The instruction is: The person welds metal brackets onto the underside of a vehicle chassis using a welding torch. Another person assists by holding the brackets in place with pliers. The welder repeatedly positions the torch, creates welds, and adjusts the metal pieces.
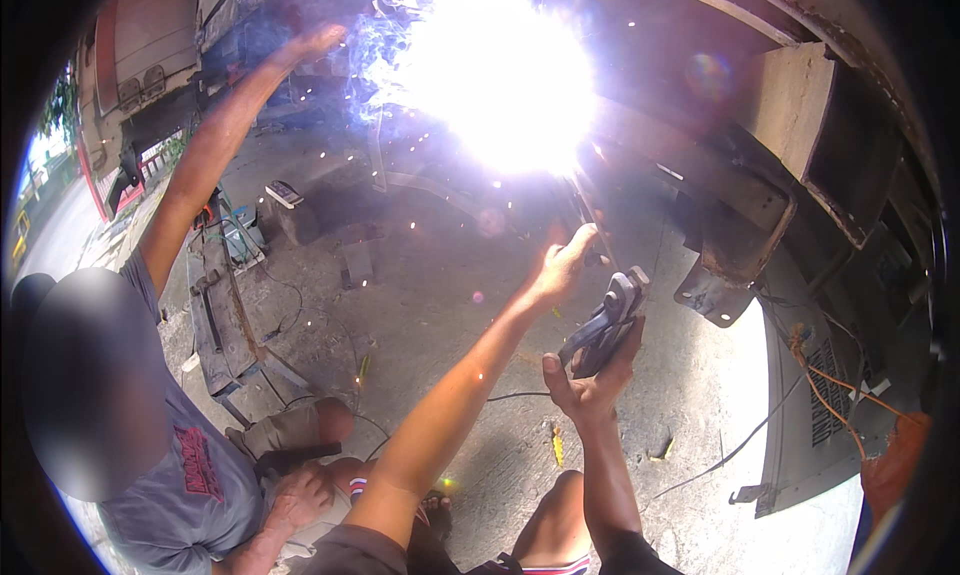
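Note:
My right hand (598, 383) grips a dark welding electrode holder (606, 320) from below. A thin welding electrode (606, 243) runs up from its jaws into a blinding white arc, which hides the tip and the workpiece. Stretched forward, my left hand (562, 265) is closed at the electrode, its fingers seemingly pinching the rod between the holder and the arc. Sparks and bluish smoke spread around the glare.
At left sits a person (170, 485) in a grey shirt, one arm (200, 165) raised toward the glare. A metal bench (215, 315) stands beyond. Metal panels and a bracket (715, 295) overhang at right. Cables (735, 450) cross the concrete floor (500, 345).

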`<state>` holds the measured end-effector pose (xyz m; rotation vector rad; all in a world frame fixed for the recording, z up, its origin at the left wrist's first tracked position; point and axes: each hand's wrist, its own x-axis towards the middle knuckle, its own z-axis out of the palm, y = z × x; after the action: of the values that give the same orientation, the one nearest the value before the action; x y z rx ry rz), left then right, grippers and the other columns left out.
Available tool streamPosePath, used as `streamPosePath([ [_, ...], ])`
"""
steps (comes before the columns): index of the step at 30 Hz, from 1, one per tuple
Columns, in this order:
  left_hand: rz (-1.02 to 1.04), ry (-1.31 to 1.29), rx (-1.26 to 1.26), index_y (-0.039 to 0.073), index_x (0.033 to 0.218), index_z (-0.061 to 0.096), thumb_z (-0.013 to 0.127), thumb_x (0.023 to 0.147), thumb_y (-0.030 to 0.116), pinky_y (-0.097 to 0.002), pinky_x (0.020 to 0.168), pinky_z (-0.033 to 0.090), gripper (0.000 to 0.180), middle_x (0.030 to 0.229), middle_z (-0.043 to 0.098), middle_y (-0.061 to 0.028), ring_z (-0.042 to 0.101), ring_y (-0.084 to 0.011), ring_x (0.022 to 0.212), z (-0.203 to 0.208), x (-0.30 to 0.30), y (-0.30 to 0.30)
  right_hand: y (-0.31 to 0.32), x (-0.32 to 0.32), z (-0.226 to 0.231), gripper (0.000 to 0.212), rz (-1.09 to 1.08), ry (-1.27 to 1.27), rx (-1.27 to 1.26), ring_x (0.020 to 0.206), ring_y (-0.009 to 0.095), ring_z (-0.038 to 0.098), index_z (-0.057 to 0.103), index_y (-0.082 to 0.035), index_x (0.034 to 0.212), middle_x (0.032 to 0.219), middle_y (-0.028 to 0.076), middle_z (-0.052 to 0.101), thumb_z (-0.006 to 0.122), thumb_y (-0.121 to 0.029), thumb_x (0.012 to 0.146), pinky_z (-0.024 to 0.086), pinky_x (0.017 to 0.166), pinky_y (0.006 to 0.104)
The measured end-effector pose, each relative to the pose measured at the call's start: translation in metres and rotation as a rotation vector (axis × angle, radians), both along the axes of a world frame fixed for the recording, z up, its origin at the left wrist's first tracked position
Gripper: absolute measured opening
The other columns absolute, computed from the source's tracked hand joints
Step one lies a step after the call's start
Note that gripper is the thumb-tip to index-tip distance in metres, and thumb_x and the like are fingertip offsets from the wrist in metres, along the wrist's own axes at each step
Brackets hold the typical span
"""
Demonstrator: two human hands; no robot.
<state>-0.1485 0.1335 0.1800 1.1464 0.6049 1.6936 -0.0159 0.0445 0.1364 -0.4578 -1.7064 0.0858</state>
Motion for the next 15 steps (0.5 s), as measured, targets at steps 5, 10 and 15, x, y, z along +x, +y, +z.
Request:
streamPosePath([
  [5, -0.029, -0.073, 0.148, 0.008, 0.13, 0.042, 0.063, 0.095, 0.026, -0.0382, 0.082, 0.055, 0.044, 0.115, 0.053, -0.0076, 0.058, -0.0203, 0.108, 0.0074, 0.0021, -0.0084, -0.0033, -0.001, -0.0024, 0.116, 0.087, 0.045, -0.187, 0.083, 0.017, 0.057, 0.009, 0.014, 0.145, 0.102, 0.014, 0.056, 0.079, -0.046, 0.075, 0.049, 0.066, 0.0262],
  [10, -0.026, -0.059, 0.12, 0.009, 0.128, 0.042, 0.064, 0.095, 0.026, -0.0389, 0.082, 0.054, 0.043, 0.113, 0.052, -0.007, 0.057, -0.0205, 0.107, 0.0085, 0.0008, -0.0067, -0.0036, -0.0017, 0.0007, 0.115, 0.054, 0.027, -0.116, 0.08, 0.016, 0.057, 0.009, 0.014, 0.145, 0.101, 0.012, 0.057, 0.079, -0.046, 0.075, 0.048, 0.065, 0.0253],
  [15, -0.028, -0.048, 0.144, 0.008, 0.127, 0.043, 0.064, 0.094, 0.032, -0.0398, 0.082, 0.054, 0.045, 0.111, 0.052, -0.0081, 0.056, -0.0208, 0.108, 0.0049, 0.0004, -0.0052, -0.0008, -0.0039, 0.0029, 0.114, 0.007, 0.024, 0.002, 0.075, 0.012, 0.055, 0.01, 0.014, 0.145, 0.098, 0.01, 0.057, 0.079, -0.046, 0.076, 0.046, 0.061, 0.0232],
])
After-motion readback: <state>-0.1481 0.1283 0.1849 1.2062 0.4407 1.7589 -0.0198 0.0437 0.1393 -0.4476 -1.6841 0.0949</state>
